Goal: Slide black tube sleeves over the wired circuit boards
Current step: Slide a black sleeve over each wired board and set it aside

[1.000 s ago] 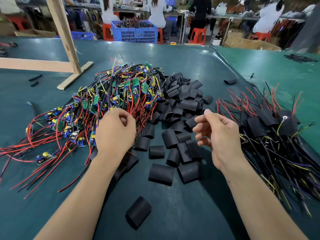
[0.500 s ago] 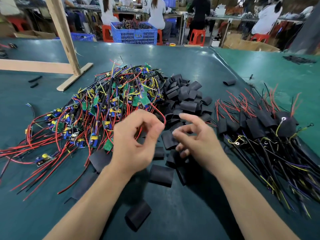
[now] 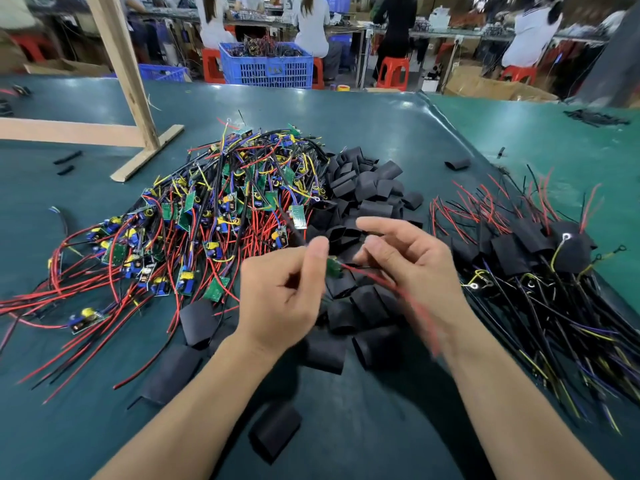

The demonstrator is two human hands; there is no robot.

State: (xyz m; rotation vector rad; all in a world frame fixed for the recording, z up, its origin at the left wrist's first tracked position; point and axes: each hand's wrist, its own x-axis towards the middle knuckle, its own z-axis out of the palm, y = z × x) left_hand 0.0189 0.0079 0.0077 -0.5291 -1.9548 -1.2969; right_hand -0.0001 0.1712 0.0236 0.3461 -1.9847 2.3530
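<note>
Done: sleeved boards (image 3: 540, 258) heaped at my right.
Left: bare boards (image 3: 214, 216), loose sleeves (image 3: 367, 192) (plenty).
In hand: left hand (image 3: 280, 299) pinches one board (image 3: 333, 266); right hand (image 3: 412, 271) half-curled at its red wire (image 3: 391, 284), grip unclear.

Electronics factory floor: seated workers (image 3: 313, 26) (on red stools (image 3: 393, 72)), parts crate (image 3: 268, 65).

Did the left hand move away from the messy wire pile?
Yes. The left hand pulled back from the pile of wired boards toward the person and rightward, and now pinches a green board over the black sleeves.
</note>
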